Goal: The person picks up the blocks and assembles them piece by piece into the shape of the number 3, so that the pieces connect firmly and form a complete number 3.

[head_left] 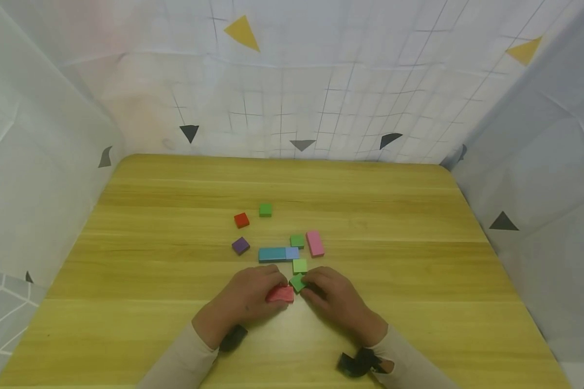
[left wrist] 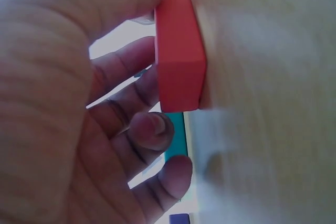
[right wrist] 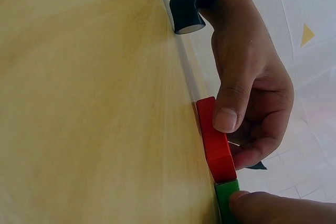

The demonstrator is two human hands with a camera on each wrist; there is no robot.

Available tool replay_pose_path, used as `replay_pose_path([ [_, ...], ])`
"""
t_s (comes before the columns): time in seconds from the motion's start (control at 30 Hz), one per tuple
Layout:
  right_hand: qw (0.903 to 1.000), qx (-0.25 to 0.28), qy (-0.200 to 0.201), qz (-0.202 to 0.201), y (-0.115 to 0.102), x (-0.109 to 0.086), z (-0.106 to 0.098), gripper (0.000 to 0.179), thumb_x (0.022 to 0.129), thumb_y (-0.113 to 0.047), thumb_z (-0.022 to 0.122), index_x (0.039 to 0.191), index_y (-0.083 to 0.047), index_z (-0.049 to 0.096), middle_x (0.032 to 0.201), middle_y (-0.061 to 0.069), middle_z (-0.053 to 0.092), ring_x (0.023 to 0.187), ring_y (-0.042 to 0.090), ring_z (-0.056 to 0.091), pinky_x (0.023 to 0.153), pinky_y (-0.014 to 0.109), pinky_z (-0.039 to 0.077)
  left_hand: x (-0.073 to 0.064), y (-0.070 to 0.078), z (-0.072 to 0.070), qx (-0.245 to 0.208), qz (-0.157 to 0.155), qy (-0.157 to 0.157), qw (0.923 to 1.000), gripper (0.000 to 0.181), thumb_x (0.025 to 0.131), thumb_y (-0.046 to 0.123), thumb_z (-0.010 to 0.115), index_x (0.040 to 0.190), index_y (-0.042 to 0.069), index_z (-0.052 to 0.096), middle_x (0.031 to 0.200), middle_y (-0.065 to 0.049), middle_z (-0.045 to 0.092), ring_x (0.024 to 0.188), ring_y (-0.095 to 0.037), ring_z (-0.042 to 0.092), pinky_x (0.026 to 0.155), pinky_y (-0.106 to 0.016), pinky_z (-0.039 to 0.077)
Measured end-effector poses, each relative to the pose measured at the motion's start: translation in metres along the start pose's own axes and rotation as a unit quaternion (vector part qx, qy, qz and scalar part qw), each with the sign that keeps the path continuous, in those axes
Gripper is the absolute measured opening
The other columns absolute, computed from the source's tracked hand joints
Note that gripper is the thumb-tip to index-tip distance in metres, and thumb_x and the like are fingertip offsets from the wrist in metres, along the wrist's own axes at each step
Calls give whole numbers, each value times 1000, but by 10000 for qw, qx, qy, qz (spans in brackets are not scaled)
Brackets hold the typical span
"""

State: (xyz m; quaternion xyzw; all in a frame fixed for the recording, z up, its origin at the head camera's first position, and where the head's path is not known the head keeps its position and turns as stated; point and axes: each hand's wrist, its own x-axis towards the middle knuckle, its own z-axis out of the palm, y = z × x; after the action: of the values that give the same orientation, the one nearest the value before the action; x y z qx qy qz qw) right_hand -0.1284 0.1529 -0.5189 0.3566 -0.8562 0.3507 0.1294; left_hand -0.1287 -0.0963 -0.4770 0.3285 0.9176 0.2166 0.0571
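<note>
Grip | left hand (head_left: 251, 295) pinches long red block (head_left: 283, 294), right hand (head_left: 339, 298) pinches green block (head_left: 296, 283) | midway between side edges of table (head_left: 399, 216) | best slid flat, faces squared, pressure light

Curtained-off booth (head_left: 550, 178), wood-grain table (head_left: 394, 232), pale hangings (head_left: 282, 81) on three sides, printed triangles (head_left: 243, 33), thin grid lines (head_left: 281, 114)

We saw pale cream sleeves (head_left: 182, 359), black right wrist mount (head_left: 355, 365), black curved left wrist mount (right wrist: 185, 10) with small dots.
</note>
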Motion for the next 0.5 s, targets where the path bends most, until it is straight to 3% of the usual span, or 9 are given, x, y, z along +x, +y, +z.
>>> replay_pose_path([
  [0.17, 10000, 21, -14, -3, 0, 0, 0, 26, 86, -19, 79, 109, -12, 71, 111, -2, 68, 102, 12, 64, 89, 27, 53, -1, -1, 1, 14, -21, 54, 10000, 31, 85, 44, 75, 106, 22, 68, 96, 12, 60, 79, -6, 51, 70, -23, 45],
  [0.5, 10000, 62, -34, -21, -2, 1, -2, 26, 85, -18, 79, 109, -10, 70, 109, -2, 67, 98, 10, 64, 85, 24, 53, -1, -7, 2, 39, -56, 527, 9986, 25, 92, 43, 67, 103, 20, 68, 92, 12, 61, 82, -6, 55, 74, -27, 51],
])
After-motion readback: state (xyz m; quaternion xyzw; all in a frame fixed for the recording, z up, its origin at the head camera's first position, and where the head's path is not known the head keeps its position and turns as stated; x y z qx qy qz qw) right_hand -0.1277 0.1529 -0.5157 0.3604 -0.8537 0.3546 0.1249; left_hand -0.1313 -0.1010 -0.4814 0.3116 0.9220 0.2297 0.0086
